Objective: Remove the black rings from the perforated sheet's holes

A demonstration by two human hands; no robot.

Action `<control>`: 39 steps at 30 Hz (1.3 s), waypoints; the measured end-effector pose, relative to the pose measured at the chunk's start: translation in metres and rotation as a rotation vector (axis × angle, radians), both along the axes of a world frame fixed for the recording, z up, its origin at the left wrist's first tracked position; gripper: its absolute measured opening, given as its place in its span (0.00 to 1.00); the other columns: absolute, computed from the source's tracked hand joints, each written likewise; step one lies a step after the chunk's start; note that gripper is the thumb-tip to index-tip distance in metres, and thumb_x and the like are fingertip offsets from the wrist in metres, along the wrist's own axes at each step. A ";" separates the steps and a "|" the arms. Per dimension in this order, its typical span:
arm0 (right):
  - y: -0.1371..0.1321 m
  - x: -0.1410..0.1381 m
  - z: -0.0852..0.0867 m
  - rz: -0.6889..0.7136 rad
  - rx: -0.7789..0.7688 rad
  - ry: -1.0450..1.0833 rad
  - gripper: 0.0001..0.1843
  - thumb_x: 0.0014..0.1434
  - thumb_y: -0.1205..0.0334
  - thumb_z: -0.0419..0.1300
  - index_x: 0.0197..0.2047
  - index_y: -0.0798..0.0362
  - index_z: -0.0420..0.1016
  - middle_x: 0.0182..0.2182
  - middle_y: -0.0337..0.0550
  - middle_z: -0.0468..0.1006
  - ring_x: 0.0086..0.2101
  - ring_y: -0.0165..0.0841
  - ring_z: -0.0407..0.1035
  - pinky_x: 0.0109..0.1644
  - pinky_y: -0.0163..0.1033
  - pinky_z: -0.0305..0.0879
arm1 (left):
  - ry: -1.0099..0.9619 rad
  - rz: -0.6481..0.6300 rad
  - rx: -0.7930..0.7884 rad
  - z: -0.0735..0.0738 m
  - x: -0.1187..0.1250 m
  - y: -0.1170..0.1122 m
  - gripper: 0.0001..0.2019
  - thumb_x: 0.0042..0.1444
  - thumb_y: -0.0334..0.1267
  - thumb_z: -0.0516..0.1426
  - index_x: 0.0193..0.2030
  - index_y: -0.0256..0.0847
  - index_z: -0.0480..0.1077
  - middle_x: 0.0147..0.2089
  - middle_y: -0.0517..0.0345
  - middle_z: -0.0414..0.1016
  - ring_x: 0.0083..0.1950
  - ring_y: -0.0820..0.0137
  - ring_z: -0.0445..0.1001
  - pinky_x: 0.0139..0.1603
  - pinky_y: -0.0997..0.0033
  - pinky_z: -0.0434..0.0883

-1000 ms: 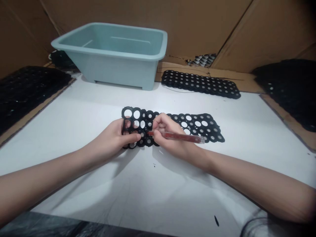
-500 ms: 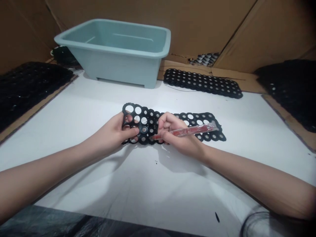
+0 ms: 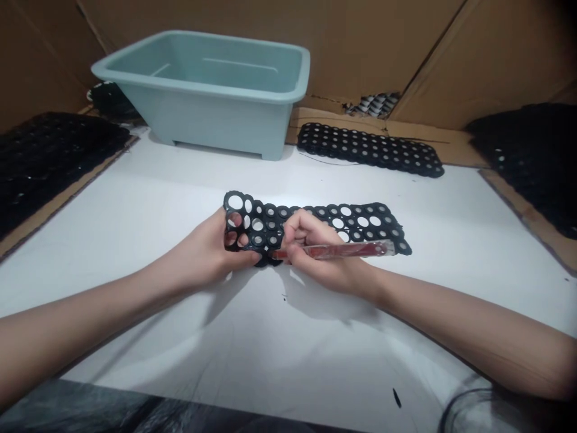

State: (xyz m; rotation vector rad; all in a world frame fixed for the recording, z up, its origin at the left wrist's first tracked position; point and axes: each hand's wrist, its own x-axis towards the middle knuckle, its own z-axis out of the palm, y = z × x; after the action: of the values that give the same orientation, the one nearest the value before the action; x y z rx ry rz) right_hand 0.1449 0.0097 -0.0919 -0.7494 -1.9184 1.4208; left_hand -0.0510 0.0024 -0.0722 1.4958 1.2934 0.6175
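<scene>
Head view: the left hand pinches up one end of the black ringed plastic strip, apparently to steady it, while the right hand has its grip clamped on a slim red stick-shaped tool tipped against that end.

Walls: brown cardboard panels close in the far side and both flanks, creased on the slant.
Table: a matt white top with a few dark specks toward the near edge.
Edges: cardboard strips run along the far, left and right edges.
Far left corner: a pale teal tub.
Side edges: black stacks on the cardboard.
Light: from overhead, casting soft shadows on the white.
</scene>
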 end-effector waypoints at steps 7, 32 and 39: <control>-0.006 -0.004 0.005 -0.076 0.103 -0.197 0.07 0.53 0.72 0.49 0.33 0.52 0.55 0.24 0.33 0.61 0.21 0.22 0.55 0.23 0.29 0.52 | 0.003 0.141 -0.037 -0.003 0.006 -0.011 0.10 0.45 0.32 0.58 0.31 0.41 0.59 0.27 0.63 0.63 0.28 0.74 0.63 0.25 0.77 0.61; 0.004 -0.001 0.010 0.072 -0.088 -0.079 0.07 0.54 0.71 0.51 0.31 0.53 0.54 0.23 0.33 0.61 0.22 0.22 0.55 0.25 0.31 0.53 | -0.349 0.190 -0.224 0.005 -0.009 0.014 0.23 0.40 0.22 0.55 0.46 0.40 0.68 0.41 0.54 0.72 0.41 0.68 0.71 0.38 0.73 0.68; 0.022 0.000 0.010 -0.189 0.010 0.022 0.06 0.56 0.64 0.54 0.31 0.53 0.58 0.25 0.34 0.63 0.26 0.24 0.60 0.31 0.33 0.57 | -0.379 0.218 -0.243 0.004 -0.013 0.021 0.30 0.36 0.19 0.52 0.48 0.46 0.67 0.39 0.59 0.70 0.36 0.73 0.70 0.34 0.76 0.66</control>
State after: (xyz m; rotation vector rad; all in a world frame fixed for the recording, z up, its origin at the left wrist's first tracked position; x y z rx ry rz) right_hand 0.1447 0.0319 -0.0820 -0.8816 -1.7856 1.2978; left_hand -0.0644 0.0230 -0.0687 0.9908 1.1912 0.8097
